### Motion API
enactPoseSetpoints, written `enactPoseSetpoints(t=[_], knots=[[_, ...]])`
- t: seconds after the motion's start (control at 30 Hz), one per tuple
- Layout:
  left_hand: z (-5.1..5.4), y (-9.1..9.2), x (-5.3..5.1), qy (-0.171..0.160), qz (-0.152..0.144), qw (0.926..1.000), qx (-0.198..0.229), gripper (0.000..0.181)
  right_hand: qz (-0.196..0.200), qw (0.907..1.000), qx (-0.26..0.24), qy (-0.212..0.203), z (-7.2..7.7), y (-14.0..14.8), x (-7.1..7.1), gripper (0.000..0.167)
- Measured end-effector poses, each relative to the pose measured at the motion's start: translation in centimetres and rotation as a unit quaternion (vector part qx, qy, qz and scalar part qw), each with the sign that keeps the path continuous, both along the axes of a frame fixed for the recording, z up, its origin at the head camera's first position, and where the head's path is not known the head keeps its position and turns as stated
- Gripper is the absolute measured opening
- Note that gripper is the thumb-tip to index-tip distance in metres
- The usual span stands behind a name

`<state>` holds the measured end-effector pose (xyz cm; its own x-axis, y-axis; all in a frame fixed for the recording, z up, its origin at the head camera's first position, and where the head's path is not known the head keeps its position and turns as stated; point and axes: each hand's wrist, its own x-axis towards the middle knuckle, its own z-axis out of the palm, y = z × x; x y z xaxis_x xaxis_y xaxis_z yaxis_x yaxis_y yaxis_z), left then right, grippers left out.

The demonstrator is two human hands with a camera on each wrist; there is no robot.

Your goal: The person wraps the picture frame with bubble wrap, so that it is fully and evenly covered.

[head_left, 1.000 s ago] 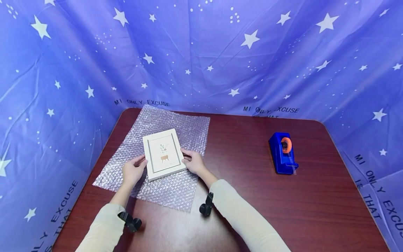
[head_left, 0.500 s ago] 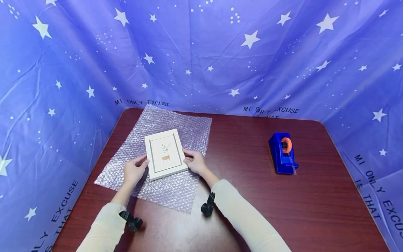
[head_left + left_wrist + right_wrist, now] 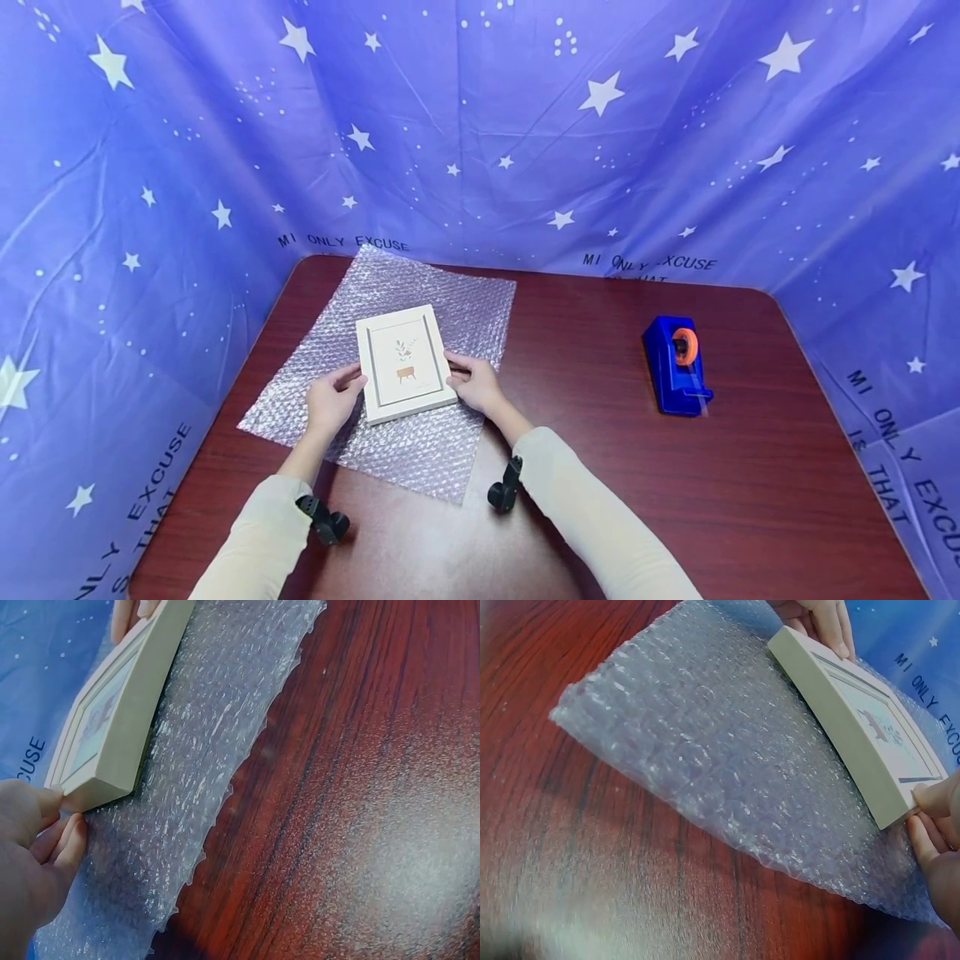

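A cream picture frame with a plant picture lies face up over a sheet of bubble wrap, turned slightly against it. The left hand grips the frame's left side near the lower corner, and the right hand grips its right side. In the left wrist view, the left thumb rests on the frame's rim with the fingers lower at its side. Similarly, the right wrist view shows the right hand pinching a corner of the frame. Its underside is hidden.
A blue tape dispenser with an orange roll stands on the right part of the dark red table. Blue star-printed curtains hang behind the table and along both sides. The wrap's far corner reaches the table's back edge.
The frame, both hands and the bubble wrap under them have shifted a little to the right. Both hands have kept their grip on the frame's sides.
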<state>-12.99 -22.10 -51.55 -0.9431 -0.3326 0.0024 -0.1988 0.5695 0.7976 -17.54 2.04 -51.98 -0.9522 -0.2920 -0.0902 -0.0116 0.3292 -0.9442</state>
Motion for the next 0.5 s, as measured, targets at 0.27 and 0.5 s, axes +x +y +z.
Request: enactPoseSetpoints(t=[0.27,0.5], knots=[[0.9,-1.1,0.4,0.026,-0.032,0.9991,0.0,0.04,0.08,0.9837,0.122,0.105,1.3,1.3,0.2,0.054],[1.8,-1.6,1.7,0.066,-0.171,0.9784,-0.096,0.048,0.172,0.9417,0.183,0.224,2.2,3.5,0.5,0.052]])
